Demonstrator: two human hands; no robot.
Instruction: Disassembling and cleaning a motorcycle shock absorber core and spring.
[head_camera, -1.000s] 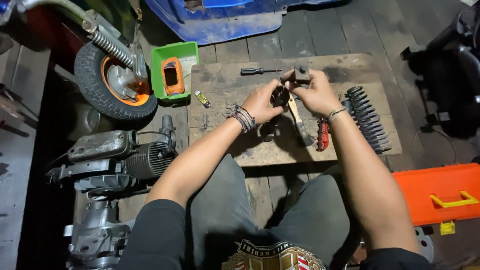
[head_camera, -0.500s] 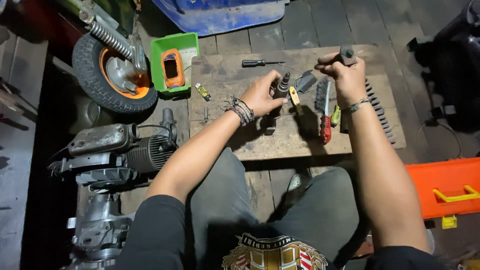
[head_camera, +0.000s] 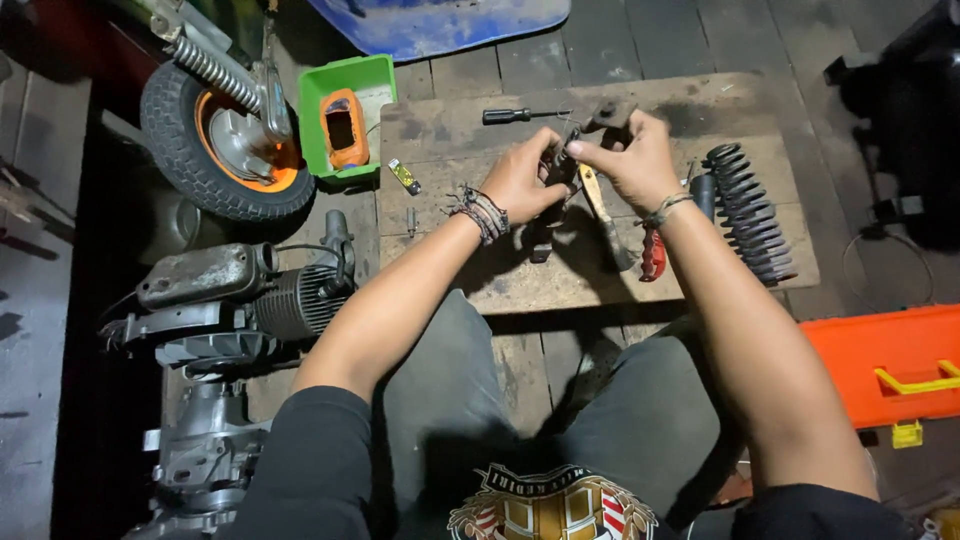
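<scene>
Person was sitting on the floor with both hands up over a wooden board (head_camera: 480, 270), in the middle of what looked like fiddling a small dark metal part (head_camera: 565, 165) together or apart. The left hand (head_camera: 520, 185) had its fingers curled in and pinching the part from one side, and the right hand (head_camera: 635, 165) was closed on it from the other, fingertips nearly meeting. So the part sat between the two hands, held above the board's far half. A yellowish tool (head_camera: 600, 215) hung down just under the right hand, but it's hard to tell whether that hand actually gripped it. My guess is that whatever came next needed one hand to hold the part steady while the other did the fine work, since it's tiny and half hidden by fingers. As for boxes and such: a green plastic tray (head_camera: 322, 100) stood at the board's far left corner with an orange boxy gadget (head_camera: 343, 130) inside, and an orange case (head_camera: 860, 360) with a yellow handle lay off to the right. No labels readable. A screwdriver (head_camera: 515, 116), a black coil spring (head_camera: 750, 215) and a red-handled tool (head_camera: 652, 255) lay on the board, with a small wheel (head_camera: 215, 150) and an engine (head_camera: 240, 300) to the left.
</scene>
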